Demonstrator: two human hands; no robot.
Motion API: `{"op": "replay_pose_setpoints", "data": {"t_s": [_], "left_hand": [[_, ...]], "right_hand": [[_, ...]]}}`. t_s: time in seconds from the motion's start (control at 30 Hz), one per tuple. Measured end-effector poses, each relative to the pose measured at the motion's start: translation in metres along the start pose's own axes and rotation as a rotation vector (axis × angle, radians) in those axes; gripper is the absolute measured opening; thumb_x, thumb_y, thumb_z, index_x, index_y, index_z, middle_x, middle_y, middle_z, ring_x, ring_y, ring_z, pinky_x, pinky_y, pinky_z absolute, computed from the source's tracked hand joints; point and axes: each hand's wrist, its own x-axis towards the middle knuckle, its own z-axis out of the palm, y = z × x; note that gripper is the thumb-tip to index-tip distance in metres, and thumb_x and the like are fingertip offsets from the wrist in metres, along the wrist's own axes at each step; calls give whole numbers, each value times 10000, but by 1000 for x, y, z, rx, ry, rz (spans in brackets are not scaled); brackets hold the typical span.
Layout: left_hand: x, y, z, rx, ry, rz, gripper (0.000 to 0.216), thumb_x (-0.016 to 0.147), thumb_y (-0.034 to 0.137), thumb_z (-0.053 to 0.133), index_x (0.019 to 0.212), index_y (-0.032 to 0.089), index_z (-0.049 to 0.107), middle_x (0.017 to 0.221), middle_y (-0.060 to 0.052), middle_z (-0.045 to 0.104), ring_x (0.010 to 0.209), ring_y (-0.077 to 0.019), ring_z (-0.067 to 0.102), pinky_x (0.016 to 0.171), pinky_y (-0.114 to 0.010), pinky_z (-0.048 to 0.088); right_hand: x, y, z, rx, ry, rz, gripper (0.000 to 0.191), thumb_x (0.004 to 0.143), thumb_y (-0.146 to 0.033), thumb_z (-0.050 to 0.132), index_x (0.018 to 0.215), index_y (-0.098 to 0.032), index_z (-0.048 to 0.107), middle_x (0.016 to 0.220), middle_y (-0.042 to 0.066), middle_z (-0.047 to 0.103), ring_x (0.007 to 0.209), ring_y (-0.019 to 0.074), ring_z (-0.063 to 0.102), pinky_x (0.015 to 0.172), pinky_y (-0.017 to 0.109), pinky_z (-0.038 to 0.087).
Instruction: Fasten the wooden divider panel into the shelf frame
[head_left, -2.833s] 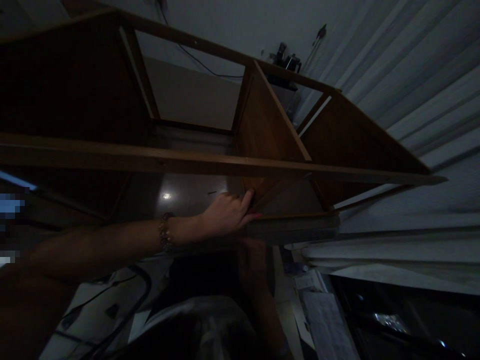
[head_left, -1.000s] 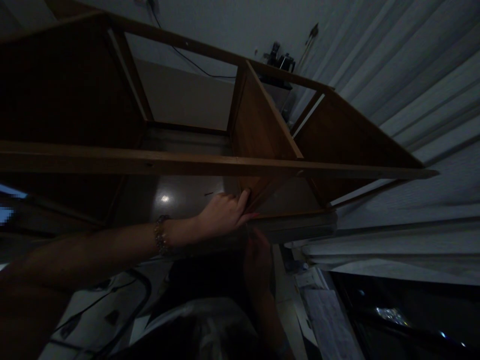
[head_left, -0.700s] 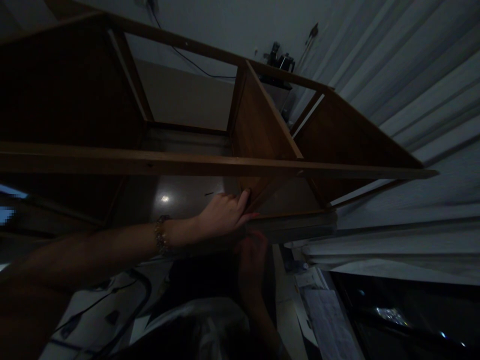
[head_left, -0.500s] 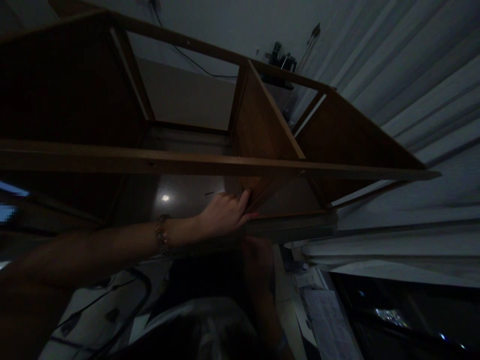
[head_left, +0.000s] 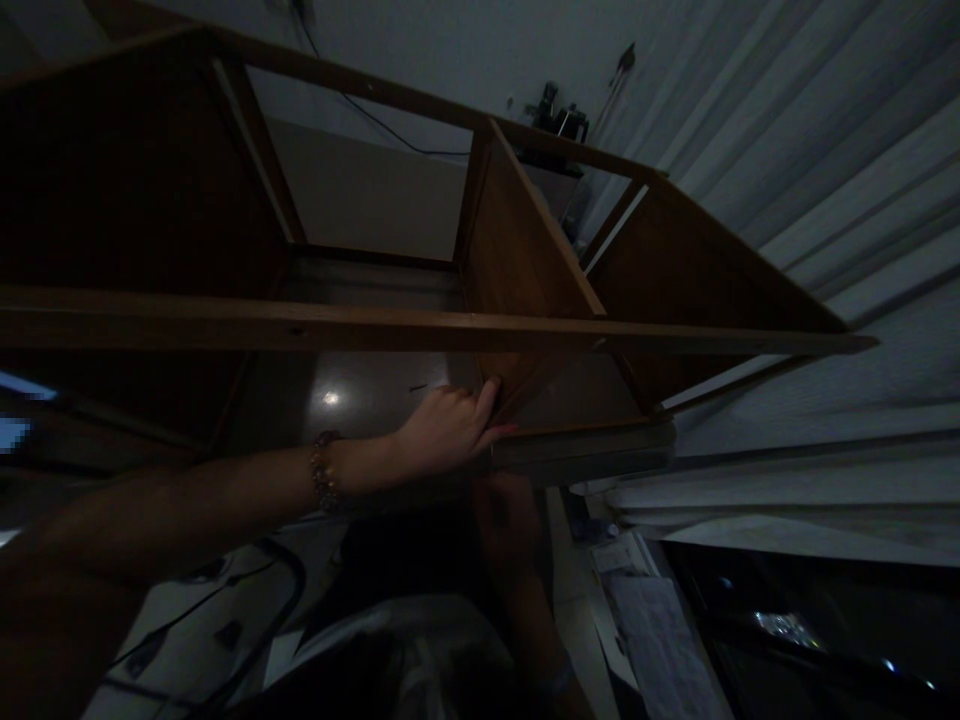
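A brown wooden cabinet frame (head_left: pixel 360 328) stands before me, with an upright wooden divider panel (head_left: pixel 517 240) inside it. Low on that panel's near edge, my left hand (head_left: pixel 442 428) is closed, thumb on one side and a finger on the other. Just below and slightly right of it, my right hand (head_left: pixel 510 515) is in shadow with its fingers curled together. Whatever it may hold is too dark to make out. A small dark thin piece, like a nail or screw (head_left: pixel 418 387), lies on the cabinet's shiny base (head_left: pixel 360 385) left of the divider.
A front rail runs across above my left forearm. Pale curtains (head_left: pixel 825 230) hang at the right. Cables (head_left: pixel 285 570) lie on the floor at lower left. Papers (head_left: pixel 660 630) are at lower right. A dark kettle-like item (head_left: pixel 571 123) stands behind the cabinet.
My right hand has shifted slightly left beneath the divider's edge. My left hand keeps its hold on the panel. The view has moved a little.
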Motion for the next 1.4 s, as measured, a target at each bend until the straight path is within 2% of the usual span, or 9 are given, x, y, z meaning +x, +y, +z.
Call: {"op": "replay_pose_setpoints", "data": {"t_s": [0.13, 0.23, 0.43, 0.63, 0.87, 0.97, 1.13, 1.3, 1.4], "left_hand": [[0, -1, 0, -13, 0, 4, 610, 833, 543, 132, 1142, 70, 361, 733, -101, 645, 666, -211, 619, 531, -270, 369], [-1, -1, -1, -25, -9, 0, 605, 834, 539, 134, 1143, 71, 361, 739, -101, 645, 656, -211, 618, 531, -276, 371], [0, 0, 1, -46, -17, -1, 617, 833, 542, 150, 1175, 65, 342, 759, -107, 646, 664, -198, 616, 551, -275, 373], [0, 0, 1, -32, -14, -10, 614, 832, 545, 146, 1157, 69, 357, 722, -99, 644, 647, -208, 615, 526, -270, 361], [0, 0, 0, -9, -2, -1, 613, 836, 536, 143, 1165, 62, 350, 700, -102, 639, 675, -226, 618, 547, -282, 375], [0, 0, 2, -4, 15, -1, 618, 832, 542, 149, 1164, 62, 353, 689, -98, 640, 659, -223, 618, 538, -279, 371], [0, 1, 2, -21, 11, -2, 602, 834, 535, 176, 1153, 60, 364, 683, -98, 641, 643, -206, 615, 527, -268, 355], [-1, 0, -1, -43, 4, -12, 599, 833, 538, 178, 1152, 65, 362, 689, -99, 644, 628, -200, 611, 530, -266, 350], [-1, 1, -2, -36, -8, -7, 595, 833, 537, 177, 1152, 72, 365, 712, -102, 645, 625, -203, 613, 531, -269, 354]], "right_hand": [[1, -5, 2, 84, 115, 174, 177, 842, -228, 436, 991, -179, 517, 886, 73, 603, 782, 166, 576, 667, 295, 451], [5, -15, 0, 274, 189, 436, 226, 865, -267, 384, 1056, -172, 458, 790, 33, 581, 608, 116, 552, 563, 240, 440], [6, -29, -2, 584, 108, 752, 235, 874, -301, 349, 1066, -188, 423, 608, -51, 490, 517, 94, 472, 511, 200, 398], [5, -25, -4, 516, 54, 653, 188, 880, -269, 363, 1055, -208, 392, 651, -46, 519, 574, 98, 509, 574, 215, 427], [5, 0, -15, 127, -93, 204, 200, 812, -240, 501, 1004, -191, 530, 950, 68, 610, 847, 170, 578, 743, 311, 464], [4, 4, -14, 50, -99, 150, 204, 840, -208, 445, 1021, -190, 538, 960, 75, 618, 873, 176, 577, 761, 321, 459], [7, -9, -12, 52, -26, 262, 207, 843, -219, 427, 1012, -170, 536, 939, 88, 628, 823, 179, 600, 729, 310, 461], [12, -31, -10, 350, -53, 605, 237, 882, -317, 342, 1059, -191, 435, 683, 1, 659, 372, 93, 537, 397, 198, 414], [13, -36, -6, 525, -58, 721, 206, 893, -338, 298, 1011, -198, 393, 655, -10, 656, 327, 76, 494, 345, 173, 374]]}}
